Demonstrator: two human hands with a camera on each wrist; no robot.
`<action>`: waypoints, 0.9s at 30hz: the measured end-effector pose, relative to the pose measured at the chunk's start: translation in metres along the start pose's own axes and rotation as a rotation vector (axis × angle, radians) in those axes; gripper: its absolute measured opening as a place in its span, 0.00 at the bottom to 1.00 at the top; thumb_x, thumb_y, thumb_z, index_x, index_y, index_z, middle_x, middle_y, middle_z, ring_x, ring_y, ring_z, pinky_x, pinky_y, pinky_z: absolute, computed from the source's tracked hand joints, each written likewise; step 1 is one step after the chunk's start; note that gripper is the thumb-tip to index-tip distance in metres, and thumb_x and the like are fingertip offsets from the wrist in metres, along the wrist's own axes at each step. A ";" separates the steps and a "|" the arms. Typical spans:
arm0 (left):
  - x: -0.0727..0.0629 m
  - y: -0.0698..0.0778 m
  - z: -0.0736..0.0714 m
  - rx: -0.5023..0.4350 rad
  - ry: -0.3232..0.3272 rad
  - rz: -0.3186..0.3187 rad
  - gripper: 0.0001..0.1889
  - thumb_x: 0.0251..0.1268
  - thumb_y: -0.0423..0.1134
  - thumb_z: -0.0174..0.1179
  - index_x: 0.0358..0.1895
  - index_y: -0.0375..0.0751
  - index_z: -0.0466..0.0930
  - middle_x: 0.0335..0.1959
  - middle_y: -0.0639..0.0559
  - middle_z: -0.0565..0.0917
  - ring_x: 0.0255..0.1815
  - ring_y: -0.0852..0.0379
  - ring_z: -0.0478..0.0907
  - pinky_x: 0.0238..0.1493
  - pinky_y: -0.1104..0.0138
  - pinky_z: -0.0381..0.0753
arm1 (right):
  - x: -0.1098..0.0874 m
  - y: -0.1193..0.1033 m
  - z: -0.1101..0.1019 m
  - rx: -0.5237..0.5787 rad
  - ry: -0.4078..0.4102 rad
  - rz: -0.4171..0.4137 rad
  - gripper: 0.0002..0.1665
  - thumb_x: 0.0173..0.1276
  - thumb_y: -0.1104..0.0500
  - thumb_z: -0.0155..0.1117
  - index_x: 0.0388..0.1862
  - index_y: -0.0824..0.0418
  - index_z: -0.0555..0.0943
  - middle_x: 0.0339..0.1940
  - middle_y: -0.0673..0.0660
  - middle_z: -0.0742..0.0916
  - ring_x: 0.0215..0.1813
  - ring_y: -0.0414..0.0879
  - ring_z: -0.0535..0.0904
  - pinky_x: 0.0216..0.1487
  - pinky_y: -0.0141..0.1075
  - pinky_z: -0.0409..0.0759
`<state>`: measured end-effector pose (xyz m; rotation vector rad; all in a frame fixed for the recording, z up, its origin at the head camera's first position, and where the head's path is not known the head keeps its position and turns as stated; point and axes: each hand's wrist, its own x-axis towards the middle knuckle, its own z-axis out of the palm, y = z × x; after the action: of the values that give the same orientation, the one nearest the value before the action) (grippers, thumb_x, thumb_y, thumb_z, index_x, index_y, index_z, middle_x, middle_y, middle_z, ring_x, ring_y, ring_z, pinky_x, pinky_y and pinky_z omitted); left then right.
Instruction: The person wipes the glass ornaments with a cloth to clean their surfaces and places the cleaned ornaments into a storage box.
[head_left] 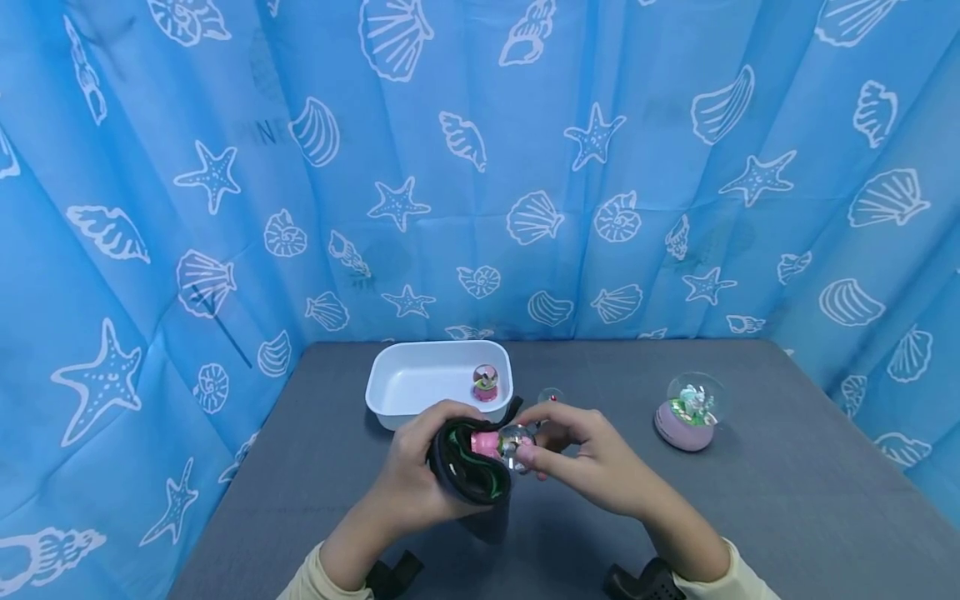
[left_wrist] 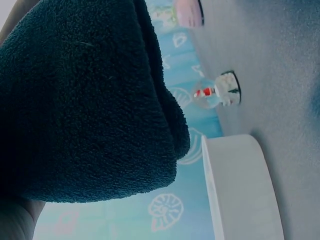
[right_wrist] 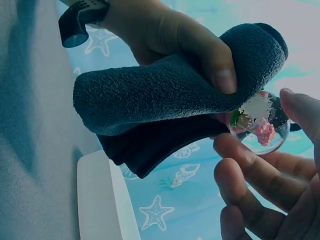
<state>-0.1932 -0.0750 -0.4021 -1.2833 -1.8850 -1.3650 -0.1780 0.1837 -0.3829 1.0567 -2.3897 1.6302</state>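
A small snow globe (head_left: 516,446) with a pink base and pink figure is held between the two hands, above the table's front middle. Folded dark terry cloth (right_wrist: 160,95) surrounds its base, and my left hand (head_left: 420,467) grips this cloth from the left. In the right wrist view the left thumb presses on the cloth beside the globe. My right hand (head_left: 592,458) pinches the clear dome between thumb and fingers. The left wrist view is mostly filled by the cloth, which hides the globe there.
Behind the left hand stands a white plastic tub (head_left: 420,408) holding a small pink-based snow globe (head_left: 485,383). Past the right hand is another small globe (head_left: 551,395), with a red figure. A larger snow globe (head_left: 688,417) on a mauve base stands at right. A blue curtain (head_left: 465,225) hangs behind.
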 end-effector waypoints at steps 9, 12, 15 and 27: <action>0.000 -0.003 0.002 0.014 -0.012 0.060 0.37 0.39 0.31 0.85 0.58 0.36 0.77 0.50 0.45 0.87 0.49 0.53 0.86 0.60 0.67 0.85 | 0.002 0.000 -0.001 0.040 -0.085 0.102 0.12 0.86 0.60 0.53 0.43 0.57 0.84 0.28 0.54 0.87 0.31 0.48 0.88 0.40 0.39 0.88; 0.000 -0.003 0.002 0.014 -0.012 0.070 0.37 0.39 0.31 0.85 0.58 0.36 0.77 0.50 0.45 0.87 0.49 0.53 0.86 0.61 0.67 0.85 | 0.003 -0.001 0.000 0.047 -0.106 0.116 0.15 0.87 0.59 0.51 0.40 0.58 0.83 0.30 0.55 0.86 0.32 0.48 0.88 0.41 0.39 0.87; -0.001 -0.004 0.002 0.019 0.000 0.076 0.36 0.40 0.32 0.85 0.58 0.35 0.78 0.50 0.44 0.87 0.49 0.53 0.86 0.61 0.67 0.85 | 0.003 0.000 -0.001 0.043 -0.110 0.120 0.15 0.87 0.59 0.51 0.42 0.58 0.84 0.30 0.55 0.86 0.32 0.49 0.87 0.40 0.38 0.87; 0.000 -0.006 0.000 -0.023 0.025 0.070 0.36 0.41 0.32 0.85 0.58 0.34 0.78 0.50 0.42 0.87 0.51 0.51 0.86 0.62 0.67 0.84 | -0.001 -0.002 -0.009 0.005 0.029 -0.051 0.24 0.71 0.68 0.69 0.64 0.55 0.81 0.59 0.56 0.87 0.58 0.47 0.86 0.54 0.41 0.90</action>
<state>-0.1984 -0.0753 -0.4045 -1.3251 -1.7961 -1.3646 -0.1783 0.1914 -0.3778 1.0778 -2.3224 1.6239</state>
